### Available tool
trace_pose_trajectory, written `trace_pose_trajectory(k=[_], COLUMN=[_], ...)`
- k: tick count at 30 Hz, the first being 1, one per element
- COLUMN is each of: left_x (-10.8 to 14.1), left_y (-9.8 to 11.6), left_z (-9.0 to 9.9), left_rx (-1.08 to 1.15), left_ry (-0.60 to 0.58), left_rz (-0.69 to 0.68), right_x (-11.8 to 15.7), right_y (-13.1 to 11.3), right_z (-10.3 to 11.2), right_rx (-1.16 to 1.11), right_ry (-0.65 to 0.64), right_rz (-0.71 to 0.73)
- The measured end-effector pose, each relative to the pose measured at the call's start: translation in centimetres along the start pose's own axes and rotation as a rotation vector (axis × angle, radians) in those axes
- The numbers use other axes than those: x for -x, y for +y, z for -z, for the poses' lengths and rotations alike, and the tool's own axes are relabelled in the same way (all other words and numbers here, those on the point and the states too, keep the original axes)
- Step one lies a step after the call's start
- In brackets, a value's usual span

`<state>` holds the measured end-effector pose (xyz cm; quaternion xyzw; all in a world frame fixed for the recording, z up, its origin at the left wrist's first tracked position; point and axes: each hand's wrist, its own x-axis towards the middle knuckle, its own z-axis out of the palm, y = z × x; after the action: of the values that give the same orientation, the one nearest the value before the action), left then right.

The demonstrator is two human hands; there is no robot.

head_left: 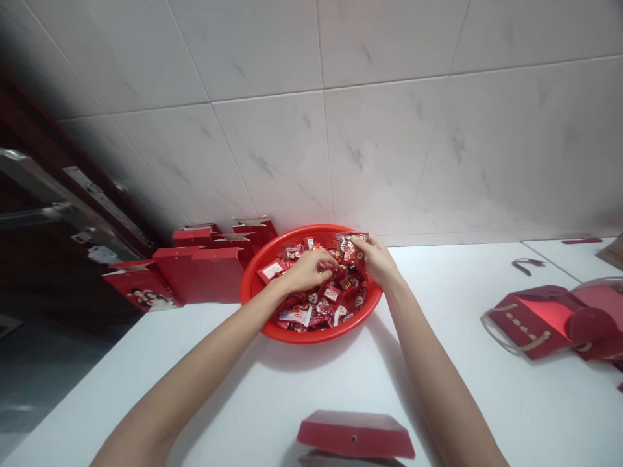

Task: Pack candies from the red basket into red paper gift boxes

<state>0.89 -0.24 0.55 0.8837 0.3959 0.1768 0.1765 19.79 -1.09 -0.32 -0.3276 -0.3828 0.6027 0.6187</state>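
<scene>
A red plastic basket (311,336) full of small wrapped candies (331,294) stands on the white table against the wall. My right hand (378,261) pinches a red candy packet (351,250) with pale printed patterns, held over the basket's right back rim. Over the middle of the pile, my left hand (310,269) reaches in from the left with curled fingers. Whatever lies between those fingertips is hidden among the red wrappers.
Red gift bags (199,272) stand left of the basket, one with a printed photo. A red box with a rope handle (528,324) lies at the right, near a dark ribbon (528,264). Another red box (355,438) sits at the front edge. Tiled wall (389,149) rises behind.
</scene>
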Motion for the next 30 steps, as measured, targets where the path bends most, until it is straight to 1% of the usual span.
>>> trace_pose_trajectory(k=[2,3,4,5,7,9,11,13,16,19,23,28,30], left_x=[0.1,0.2,0.2,0.3,0.2,0.1,-0.1,-0.2,-0.3,-0.3,-0.4,-0.6,-0.6], left_y=[1.0,1.5,1.9,2.2,2.8,3.0,3.1,2.9,2.2,1.3,0.3,-0.7,-1.0], left_z=[-0.6,-0.9,-1.3,-1.7,-2.3,-2.6,-2.6,-2.3,-2.0,-1.7,-1.5,-1.0,-0.8], left_rx=[0.06,0.047,0.002,-0.066,-0.229,-0.347,-0.382,-0.352,-0.248,-0.155,-0.079,-0.056,-0.057], left_ry=[-0.295,-0.422,-0.513,-0.568,-0.603,-0.61,-0.619,-0.589,-0.472,-0.387,-0.334,-0.221,-0.213], left_rz=[-0.101,-0.131,-0.147,-0.148,-0.113,-0.051,-0.014,0.006,0.013,-0.013,0.003,0.022,0.036], right_x=[-0.1,-0.1,-0.1,-0.1,-0.1,0.0,0.1,0.1,0.1,0.0,0.0,0.1,0.2], right_y=[0.0,0.0,0.0,-0.1,-0.1,-0.2,-0.2,-0.2,-0.1,0.0,-0.1,-0.3,-0.3], right_z=[0.0,-0.1,-0.1,-0.1,-0.2,-0.2,-0.2,-0.2,-0.1,0.0,0.0,-0.3,-0.3], right_rx=[-0.022,-0.029,-0.03,-0.027,-0.017,-0.01,-0.002,0.01,0.021,0.034,0.057,0.029,0.017], right_ry=[0.037,0.053,0.066,0.071,0.068,0.056,0.05,0.049,0.052,0.06,0.069,0.068,0.066], right_rz=[0.011,0.012,0.01,0.008,0.003,0.005,0.006,0.009,0.017,0.026,0.031,0.02,0.017])
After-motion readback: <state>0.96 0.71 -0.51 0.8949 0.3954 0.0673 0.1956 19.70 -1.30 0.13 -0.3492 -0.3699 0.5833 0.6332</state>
